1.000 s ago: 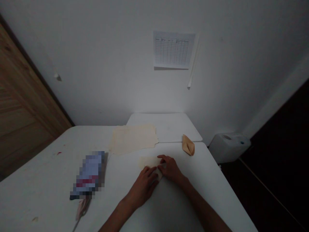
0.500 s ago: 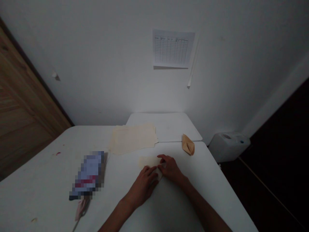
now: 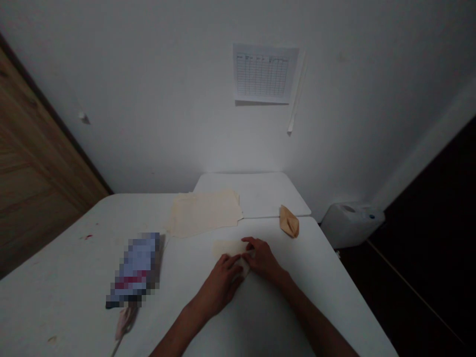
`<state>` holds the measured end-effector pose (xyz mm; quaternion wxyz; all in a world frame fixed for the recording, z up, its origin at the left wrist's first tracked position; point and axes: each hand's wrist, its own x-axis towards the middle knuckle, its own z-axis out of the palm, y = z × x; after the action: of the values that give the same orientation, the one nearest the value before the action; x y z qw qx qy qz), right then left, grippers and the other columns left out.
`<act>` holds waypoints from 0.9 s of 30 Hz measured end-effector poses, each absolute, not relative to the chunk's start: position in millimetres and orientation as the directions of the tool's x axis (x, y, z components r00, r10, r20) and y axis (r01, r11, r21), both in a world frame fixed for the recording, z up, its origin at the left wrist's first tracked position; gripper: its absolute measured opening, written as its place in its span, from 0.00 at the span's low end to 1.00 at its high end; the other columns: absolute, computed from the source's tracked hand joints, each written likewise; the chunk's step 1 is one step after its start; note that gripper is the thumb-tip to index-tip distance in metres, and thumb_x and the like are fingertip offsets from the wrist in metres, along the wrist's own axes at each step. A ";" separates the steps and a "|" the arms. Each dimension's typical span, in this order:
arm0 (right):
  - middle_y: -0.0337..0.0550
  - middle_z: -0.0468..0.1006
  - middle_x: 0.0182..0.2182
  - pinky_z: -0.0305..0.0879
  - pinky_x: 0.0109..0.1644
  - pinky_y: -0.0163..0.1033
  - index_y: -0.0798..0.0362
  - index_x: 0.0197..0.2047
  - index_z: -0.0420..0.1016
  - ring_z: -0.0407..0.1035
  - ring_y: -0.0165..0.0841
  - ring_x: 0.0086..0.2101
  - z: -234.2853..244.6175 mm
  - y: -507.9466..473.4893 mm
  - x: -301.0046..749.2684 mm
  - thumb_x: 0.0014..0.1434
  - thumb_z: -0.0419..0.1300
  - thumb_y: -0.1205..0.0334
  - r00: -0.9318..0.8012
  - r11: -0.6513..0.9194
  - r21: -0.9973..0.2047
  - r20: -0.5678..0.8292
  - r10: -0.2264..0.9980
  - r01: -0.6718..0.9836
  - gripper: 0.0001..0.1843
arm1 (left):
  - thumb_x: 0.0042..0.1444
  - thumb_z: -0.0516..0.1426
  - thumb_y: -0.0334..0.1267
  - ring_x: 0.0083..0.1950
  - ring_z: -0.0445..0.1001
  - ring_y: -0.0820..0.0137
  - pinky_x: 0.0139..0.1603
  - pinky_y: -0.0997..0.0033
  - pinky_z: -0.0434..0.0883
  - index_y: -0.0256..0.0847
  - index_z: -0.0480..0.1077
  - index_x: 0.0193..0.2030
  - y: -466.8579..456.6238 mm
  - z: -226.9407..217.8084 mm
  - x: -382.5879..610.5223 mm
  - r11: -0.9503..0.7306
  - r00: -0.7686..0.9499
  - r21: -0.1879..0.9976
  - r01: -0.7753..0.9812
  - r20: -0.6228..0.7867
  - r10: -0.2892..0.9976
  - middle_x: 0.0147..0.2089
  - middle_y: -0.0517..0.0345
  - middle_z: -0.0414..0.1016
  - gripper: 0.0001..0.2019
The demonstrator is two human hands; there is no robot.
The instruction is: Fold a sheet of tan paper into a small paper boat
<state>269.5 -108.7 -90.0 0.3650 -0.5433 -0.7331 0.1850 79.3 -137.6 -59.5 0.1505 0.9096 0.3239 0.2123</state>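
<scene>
A small, thin cream sheet [image 3: 225, 247], paper or cloth, lies on the white table under my fingertips. One part of it is turned up between my hands. My left hand [image 3: 222, 285] comes from the lower left, its curled fingers pinching the near edge. From the other side, my right hand [image 3: 263, 260] closes its thumb and fingers on the same sheet, index finger bent over the far right part. The two hands nearly touch, and they hide much of the sheet.
Larger cream sheets [image 3: 204, 213] lie flat behind my hands. A folded brown paper piece [image 3: 289, 222] sits at the back right. On the left is a pixelated blue item [image 3: 136, 267] with a cord. A white jerrycan [image 3: 351, 225] stands beyond the table [image 3: 334, 297]. A printed chart [image 3: 265, 74] hangs on the wall.
The view has shifted very slightly. Both hands keep nearly the same place and grip on the cream sheet.
</scene>
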 end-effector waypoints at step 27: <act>0.42 0.71 0.36 0.58 0.44 0.40 0.44 0.50 0.75 0.63 0.36 0.37 -73.2 -173.9 287.7 0.57 0.56 0.68 -0.526 0.585 -0.270 0.264 0.809 0.765 0.19 | 0.56 0.62 0.37 0.54 0.67 0.57 0.55 0.52 0.67 0.43 0.73 0.43 -123.0 -68.9 72.3 -0.695 0.674 0.479 0.536 0.253 0.694 0.62 0.50 0.68 0.08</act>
<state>287.7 -173.9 -73.2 0.1829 -0.4514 -0.8713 0.0604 72.3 -123.0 -68.9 0.1861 0.8957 0.3434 0.2126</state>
